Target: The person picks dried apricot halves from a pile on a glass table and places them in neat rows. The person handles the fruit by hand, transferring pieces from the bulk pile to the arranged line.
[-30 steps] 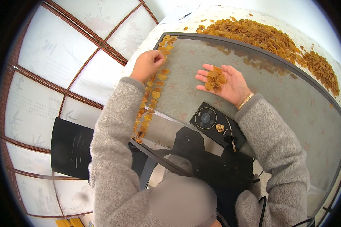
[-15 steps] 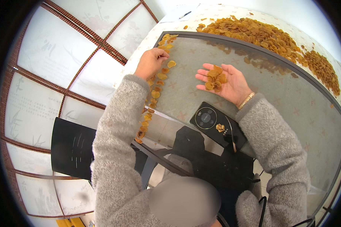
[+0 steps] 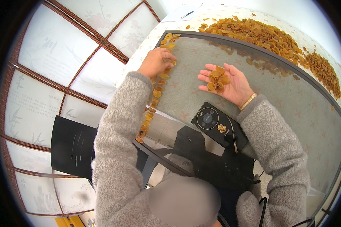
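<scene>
My right hand (image 3: 235,85) is palm up, holding a small heap of amber dried slices (image 3: 217,78) on its fingers and palm. Farther left, my left hand (image 3: 155,62) has its fingers bent down, the tips touching one dried slice (image 3: 173,62) at the panel's left side. Thin, curled slices of the same kind form a line (image 3: 157,93) along that edge, partly hidden by my left hand and sleeve. Beneath both hands lies a grey, glossy, dark-framed panel (image 3: 193,53).
A large pile of dried slices (image 3: 254,32) lies beyond the panel's far edge, with a smaller-pieced pile (image 3: 322,72) to its right. A black phone (image 3: 219,126) with a strap rests near my right wrist. A pen (image 3: 187,14) on paper is far back; a black chair back (image 3: 74,147) stands left.
My left hand has moved slightly right and nearer, its fingertips reaching the slice that lay apart from them before. My right hand still holds its heap, almost unmoved.
</scene>
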A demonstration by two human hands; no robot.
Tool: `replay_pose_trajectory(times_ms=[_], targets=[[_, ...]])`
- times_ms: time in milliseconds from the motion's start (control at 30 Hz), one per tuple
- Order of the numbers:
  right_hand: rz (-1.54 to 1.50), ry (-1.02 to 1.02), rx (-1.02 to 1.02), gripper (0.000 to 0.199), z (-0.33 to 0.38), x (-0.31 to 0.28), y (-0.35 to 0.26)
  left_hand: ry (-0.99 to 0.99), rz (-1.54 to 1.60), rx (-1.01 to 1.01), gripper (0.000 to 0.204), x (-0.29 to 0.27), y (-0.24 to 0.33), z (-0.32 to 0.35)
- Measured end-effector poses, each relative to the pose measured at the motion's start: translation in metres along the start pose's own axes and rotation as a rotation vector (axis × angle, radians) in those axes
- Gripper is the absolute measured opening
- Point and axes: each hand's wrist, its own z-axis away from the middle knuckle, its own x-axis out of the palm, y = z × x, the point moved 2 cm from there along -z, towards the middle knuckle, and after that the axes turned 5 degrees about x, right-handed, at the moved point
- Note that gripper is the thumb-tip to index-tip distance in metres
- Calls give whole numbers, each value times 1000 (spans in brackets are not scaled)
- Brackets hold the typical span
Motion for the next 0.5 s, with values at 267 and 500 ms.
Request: replay_pose_trajectory(times_ms=[267,500], targets=[[12,-1,-7,58,-1,-2,0,-3,52,-124,20,0,-1,-1],[35,13,-9,58,-2,0,1,-1,1,-148,21,-1,-7,0]])
